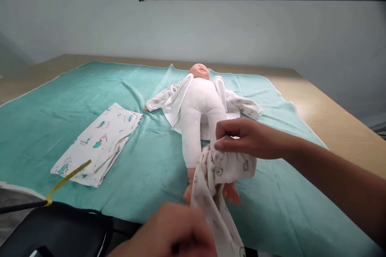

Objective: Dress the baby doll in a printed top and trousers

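Note:
A baby doll (pixel 200 100) lies on its back, its feet toward me. It wears an unfastened white jacket (pixel 249 106) with small animal prints on the sleeves. My right hand (pixel 241 138) pinches the gathered top of a printed pair of baby pants (pixel 227 168) over the doll's lower leg. The cloth hangs toward me and partly covers the doll's feet. Blurred at the bottom edge, my left hand (pixel 177 233) is curled closed beside the hanging cloth. Whatever is in its fingers, if anything, is hidden.
A turquoise blanket (pixel 144 160) covers most of the wooden table (pixel 325 108). On the left lies a folded white printed cloth (pixel 99 140). A black object (pixel 60 229) with a yellow tie (pixel 68 178) sits at the front left. The wall (pixel 193 32) rises behind the table.

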Action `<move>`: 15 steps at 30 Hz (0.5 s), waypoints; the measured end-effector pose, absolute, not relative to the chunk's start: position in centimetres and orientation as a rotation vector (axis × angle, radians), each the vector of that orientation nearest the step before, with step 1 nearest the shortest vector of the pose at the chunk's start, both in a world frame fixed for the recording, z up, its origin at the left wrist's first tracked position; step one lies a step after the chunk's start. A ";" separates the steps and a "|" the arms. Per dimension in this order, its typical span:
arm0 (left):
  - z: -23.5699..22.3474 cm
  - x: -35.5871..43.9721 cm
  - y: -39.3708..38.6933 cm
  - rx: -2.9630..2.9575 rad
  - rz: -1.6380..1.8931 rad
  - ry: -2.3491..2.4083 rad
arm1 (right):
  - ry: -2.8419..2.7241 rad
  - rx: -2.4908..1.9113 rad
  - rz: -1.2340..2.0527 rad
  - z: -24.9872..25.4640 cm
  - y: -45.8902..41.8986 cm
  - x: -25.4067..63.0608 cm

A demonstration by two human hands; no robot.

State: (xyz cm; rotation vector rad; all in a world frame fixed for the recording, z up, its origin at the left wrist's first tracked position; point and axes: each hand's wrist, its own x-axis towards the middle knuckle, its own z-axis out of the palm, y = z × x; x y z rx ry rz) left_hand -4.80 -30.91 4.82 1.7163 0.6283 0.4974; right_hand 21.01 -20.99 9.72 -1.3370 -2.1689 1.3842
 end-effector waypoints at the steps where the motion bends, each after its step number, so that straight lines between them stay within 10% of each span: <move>1: 4.8 -4.7 -30.1 1.707 0.575 0.732 | -2.065 -1.294 1.421 9.1 -21.0 21.2; 15: 5.5 0.5 -21.8 1.283 0.751 0.790 | -1.434 -0.962 1.642 4.7 -21.1 22.2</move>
